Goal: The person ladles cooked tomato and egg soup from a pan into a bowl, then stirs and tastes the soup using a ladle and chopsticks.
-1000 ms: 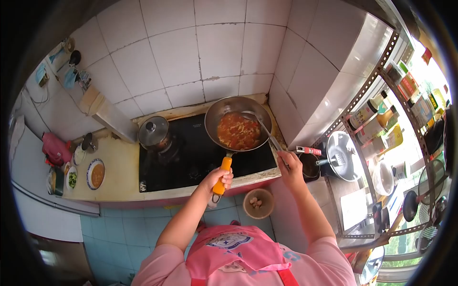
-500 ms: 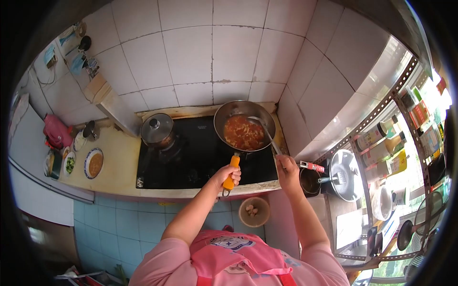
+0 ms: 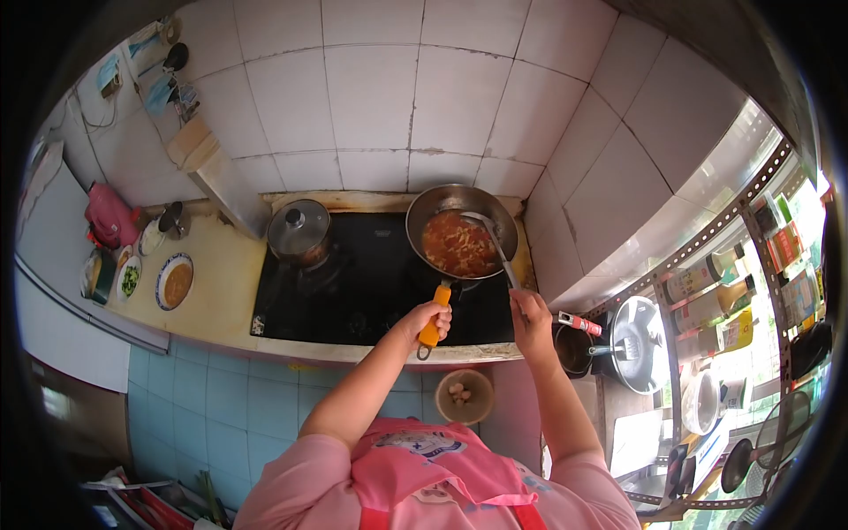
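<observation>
My left hand [image 3: 427, 322] is closed around the orange handle of a deep steel wok [image 3: 503, 212] on the right of the cooktop. Inside the wok lies a red, saucy dish with pale pieces [image 3: 458, 246], looking like tomato and egg. My right hand [image 3: 532, 320] grips the long handle of a metal spatula [image 3: 496, 243]. The spatula's head rests in the food near the wok's right inner wall, partly hidden by the sauce.
A lidded pot [image 3: 299, 231] stands on the left of the black cooktop [image 3: 362, 265]. Further left on the counter are a bowl of brownish liquid [image 3: 175, 281] and a dish of chopped greens [image 3: 130, 280]. A bin [image 3: 465, 397] sits below; pans and a bottle rack [image 3: 698, 283] are right.
The camera view has tilted slightly, moving the wok a little to the right in the picture. Both hands keep their holds, and the spatula head stays near the wok's right side.
</observation>
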